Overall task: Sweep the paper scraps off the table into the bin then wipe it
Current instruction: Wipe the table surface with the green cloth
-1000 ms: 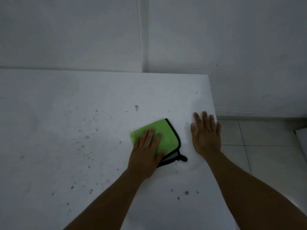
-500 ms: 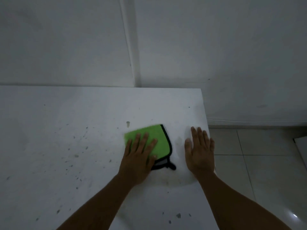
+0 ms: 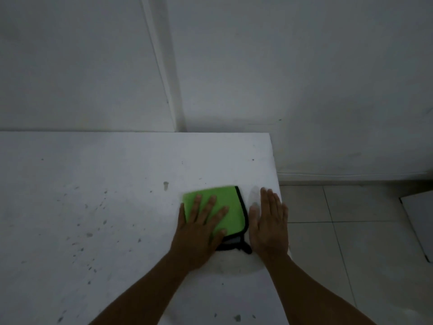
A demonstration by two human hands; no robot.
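Note:
A green cloth (image 3: 228,202) with black trim lies flat on the white table (image 3: 105,172), near its right edge. My left hand (image 3: 199,233) presses on the cloth with straight, spread fingers. Just right of the cloth, my right hand (image 3: 269,221) rests flat on the table at its right edge, fingers straight and together. Small dark specks (image 3: 89,234) dot the table's left and middle parts. No bin is in view.
White walls rise behind the table, meeting at a corner (image 3: 178,123). Right of the table is a pale tiled floor (image 3: 351,242). A white panel edge (image 3: 419,221) shows at the far right.
My left hand has slid the cloth to the right, closing the gap to my right hand. My right hand has stayed flat at the table's right edge. The camera view has tilted up.

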